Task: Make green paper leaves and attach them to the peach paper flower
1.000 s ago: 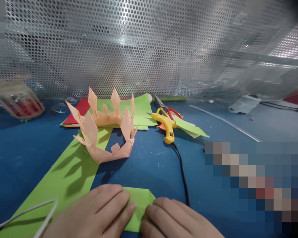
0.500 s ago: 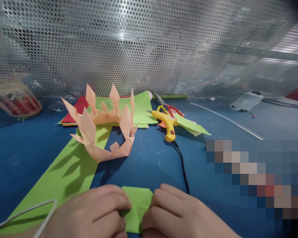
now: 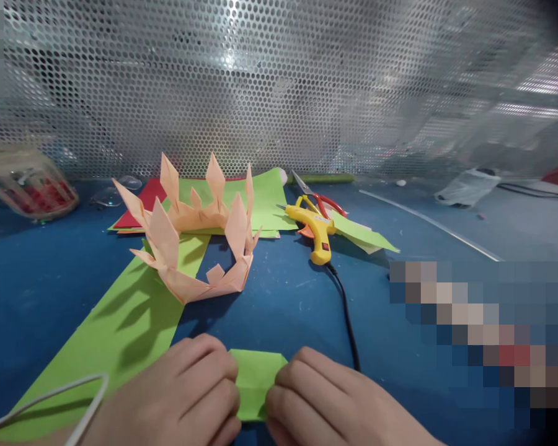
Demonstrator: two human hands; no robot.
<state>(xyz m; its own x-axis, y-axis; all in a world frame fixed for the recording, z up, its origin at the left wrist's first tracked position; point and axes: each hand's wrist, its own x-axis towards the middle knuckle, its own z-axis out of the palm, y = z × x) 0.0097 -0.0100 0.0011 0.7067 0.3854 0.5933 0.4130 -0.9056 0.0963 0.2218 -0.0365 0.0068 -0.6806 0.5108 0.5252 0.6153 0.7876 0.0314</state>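
A small folded piece of green paper (image 3: 256,384) lies at the bottom centre between my two hands, with creases across it. My left hand (image 3: 190,390) closes on its left edge, fingers curled. On the opposite edge, my right hand (image 3: 320,396) is closed too, knuckles up; both sets of fingertips are partly hidden. Just beyond stands a peach folded-paper crown (image 3: 204,288) with pointed tips. It rests partly on a long green paper strip (image 3: 111,322), which runs down under my left forearm.
A yellow glue gun (image 3: 318,232) with a black cord (image 3: 346,316) lies right of the crown, by red-handled scissors (image 3: 323,201). Coloured sheets (image 3: 270,198) are stacked behind. A jar (image 3: 32,186) stands far left. A white cable (image 3: 51,390) crosses my left wrist. Perforated metal (image 3: 279,93) closes off the back.
The near edge of the small green paper has moved up, so it looks shorter. My left fingers have curled in and risen slightly. The crown and tools stay put.
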